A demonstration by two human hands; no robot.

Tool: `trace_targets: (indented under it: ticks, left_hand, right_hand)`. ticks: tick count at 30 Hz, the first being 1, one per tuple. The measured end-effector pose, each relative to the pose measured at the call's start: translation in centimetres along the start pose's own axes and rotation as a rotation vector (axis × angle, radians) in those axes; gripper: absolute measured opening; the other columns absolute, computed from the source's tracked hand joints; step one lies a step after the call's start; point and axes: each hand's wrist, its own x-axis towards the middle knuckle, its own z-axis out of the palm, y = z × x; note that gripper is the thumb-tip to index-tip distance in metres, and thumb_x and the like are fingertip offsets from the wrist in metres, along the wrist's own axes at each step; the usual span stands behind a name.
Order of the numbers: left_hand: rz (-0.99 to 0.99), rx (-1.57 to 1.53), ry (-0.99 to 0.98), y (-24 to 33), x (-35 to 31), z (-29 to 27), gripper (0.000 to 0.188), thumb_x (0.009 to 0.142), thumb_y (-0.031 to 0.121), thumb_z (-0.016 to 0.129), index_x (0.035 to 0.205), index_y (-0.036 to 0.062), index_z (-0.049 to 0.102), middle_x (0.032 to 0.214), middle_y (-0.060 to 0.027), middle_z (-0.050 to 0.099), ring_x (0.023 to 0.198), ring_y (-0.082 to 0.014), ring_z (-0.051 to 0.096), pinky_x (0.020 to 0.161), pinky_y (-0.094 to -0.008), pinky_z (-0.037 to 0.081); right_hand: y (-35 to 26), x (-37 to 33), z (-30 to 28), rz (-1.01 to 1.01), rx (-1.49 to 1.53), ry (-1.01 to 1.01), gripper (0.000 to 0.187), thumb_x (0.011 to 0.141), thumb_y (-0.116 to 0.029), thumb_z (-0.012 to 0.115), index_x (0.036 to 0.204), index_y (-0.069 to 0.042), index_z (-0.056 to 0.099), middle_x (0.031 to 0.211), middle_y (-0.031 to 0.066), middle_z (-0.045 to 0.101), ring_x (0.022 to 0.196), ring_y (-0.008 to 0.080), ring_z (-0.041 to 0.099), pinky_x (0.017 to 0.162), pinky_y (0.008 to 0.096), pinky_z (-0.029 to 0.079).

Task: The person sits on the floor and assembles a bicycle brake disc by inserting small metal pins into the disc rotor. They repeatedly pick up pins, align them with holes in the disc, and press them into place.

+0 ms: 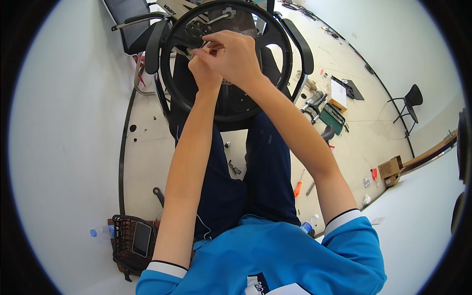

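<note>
While I lean over the black wheel (196, 105), my left hand (204, 66) and right hand (233, 54) pinch a small metal part (189, 51) together.

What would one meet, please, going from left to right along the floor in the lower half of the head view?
Clear water bottle with blue cap → black wire basket holding a phone → orange-handled screwdriver → brown cardboard box.
</note>
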Motion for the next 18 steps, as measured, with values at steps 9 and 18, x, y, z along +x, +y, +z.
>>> trace_targets:
  ticks: [9,18]
  left_hand:
    - [-0.064,0.064,-0.071,0.0,0.2,-0.5,0.014,0.089,0.013,0.069,0.091,-0.0011,0.070,0.080,-0.0100,0.072,0.073,-0.0183,0.071,0.064,-0.0280,0.052]
    - [-0.011,-0.074,-0.091,0.9,0.6,-0.2,0.015,0.086,0.006,0.074,0.099,-0.0022,0.074,0.077,-0.0105,0.073,0.074,-0.0124,0.071,0.067,-0.0252,0.053]
  right_hand:
    - [1.0,-1.6,-0.3,0.246,0.401,-0.089,0.014,0.087,-0.006,0.070,0.097,0.000,0.076,0.091,0.0095,0.076,0.078,0.0159,0.073,0.072,0.0267,0.056]
    - [4.7,0.6,-2.1,0.436,0.708,-0.230,0.020,0.096,-0.013,0.065,0.108,0.002,0.072,0.092,0.0091,0.074,0.080,0.0107,0.068,0.074,0.0242,0.055]
